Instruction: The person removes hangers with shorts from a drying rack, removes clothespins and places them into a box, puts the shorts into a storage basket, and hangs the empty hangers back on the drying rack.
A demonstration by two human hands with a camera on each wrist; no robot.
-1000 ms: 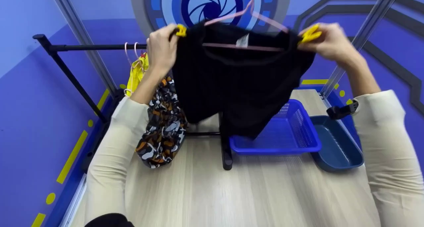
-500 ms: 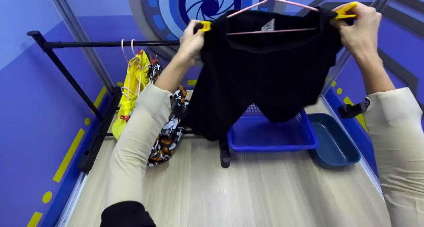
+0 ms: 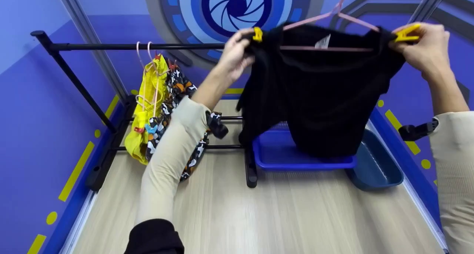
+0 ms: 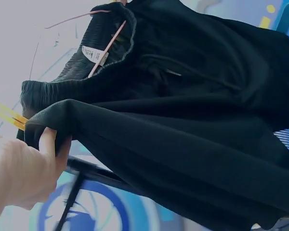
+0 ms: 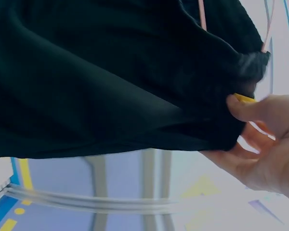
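Head view shows both arms raised and stretched forward, with the blue basket (image 3: 307,167) on the bench (image 3: 229,217) beneath the held cloth. Black shorts (image 3: 326,94), on a pink hanger (image 3: 348,49), are held up above the basket, one leg hiding part of it. The left hand (image 3: 237,56), its arm slanting up past the basket's left side, pinches one waist corner beside a yellow clip (image 3: 258,34), fingers curled. The right hand (image 3: 426,44), up to the basket's right, is bent inward; thumb and fingers close on the other corner beside a second yellow clip (image 3: 406,33). Left of the basket, a yellow garment (image 3: 135,144) and a camouflage garment (image 3: 177,80) hang from a black rack (image 3: 111,46); right of it sits a dark tub (image 3: 374,157).
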